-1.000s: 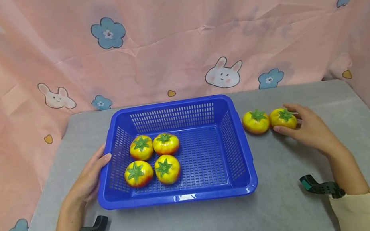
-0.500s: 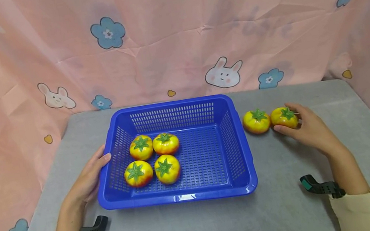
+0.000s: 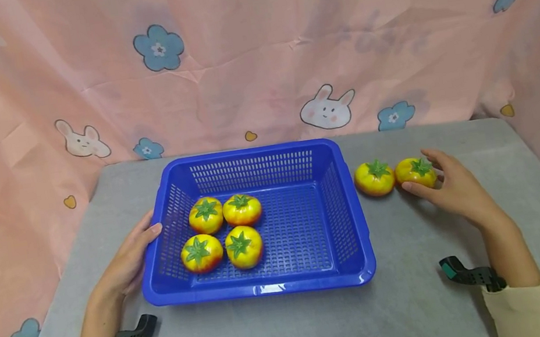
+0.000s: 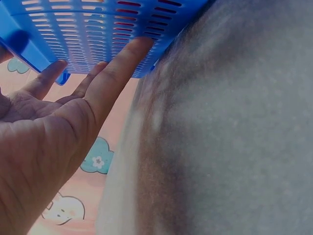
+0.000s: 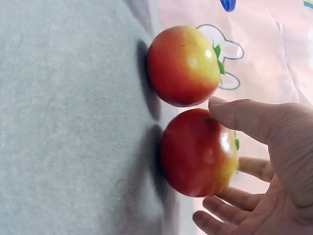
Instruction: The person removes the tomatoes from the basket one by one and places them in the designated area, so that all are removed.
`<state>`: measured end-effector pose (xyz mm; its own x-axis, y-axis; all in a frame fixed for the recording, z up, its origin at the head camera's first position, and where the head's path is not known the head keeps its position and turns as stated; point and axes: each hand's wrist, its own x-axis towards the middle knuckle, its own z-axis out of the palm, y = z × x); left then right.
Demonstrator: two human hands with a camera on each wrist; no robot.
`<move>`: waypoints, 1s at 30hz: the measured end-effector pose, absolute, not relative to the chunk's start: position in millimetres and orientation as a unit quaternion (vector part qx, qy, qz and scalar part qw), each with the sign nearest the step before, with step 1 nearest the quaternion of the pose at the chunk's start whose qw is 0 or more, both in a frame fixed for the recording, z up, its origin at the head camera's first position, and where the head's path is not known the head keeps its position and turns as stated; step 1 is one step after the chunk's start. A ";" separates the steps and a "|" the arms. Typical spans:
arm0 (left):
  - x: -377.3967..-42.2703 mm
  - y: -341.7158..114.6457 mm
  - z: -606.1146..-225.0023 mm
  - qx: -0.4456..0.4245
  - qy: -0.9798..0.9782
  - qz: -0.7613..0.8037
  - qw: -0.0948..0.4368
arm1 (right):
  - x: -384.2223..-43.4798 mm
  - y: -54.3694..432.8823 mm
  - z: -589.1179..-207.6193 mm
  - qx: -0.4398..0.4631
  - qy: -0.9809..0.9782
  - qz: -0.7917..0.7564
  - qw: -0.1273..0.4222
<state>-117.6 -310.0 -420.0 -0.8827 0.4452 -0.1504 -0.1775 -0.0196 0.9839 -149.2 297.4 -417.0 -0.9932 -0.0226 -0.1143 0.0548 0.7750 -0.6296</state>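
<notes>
In the head view, a blue plastic basket (image 3: 268, 293) with slotted walls holds several shiny yellow-red toy tomatoes (image 3: 244, 247) in its left half. My left hand (image 3: 127, 259) holds the basket's left side, thumb over the rim; the left wrist view has its fingers (image 4: 120, 68) against the slotted outer wall. Right of the basket, two more tomatoes sit side by side on the table: a nearer-to-basket tomato (image 3: 375, 179) and a right-hand tomato (image 3: 413, 174). Around the latter is my right hand (image 3: 456, 189), loosely spread, thumb (image 5: 239, 115) at its upper side and fingers behind.
A grey table (image 3: 296, 335) carries everything. Behind and at both sides hangs a pink curtain (image 3: 235, 80) printed with rabbits, clouds and flowers. Dark camera mounts (image 3: 469, 272) sit on both wrists.
My right hand has shifted slightly right, and its forefinger has spread a little away from the tomato. That tomato has slid very slightly right. The left hand and basket stay put.
</notes>
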 end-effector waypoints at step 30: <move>-119.9 -307.2 -422.2 0.084 0.659 0.716 0.217 | -127.3 270.6 -369.7 -0.045 0.944 -0.323 -0.043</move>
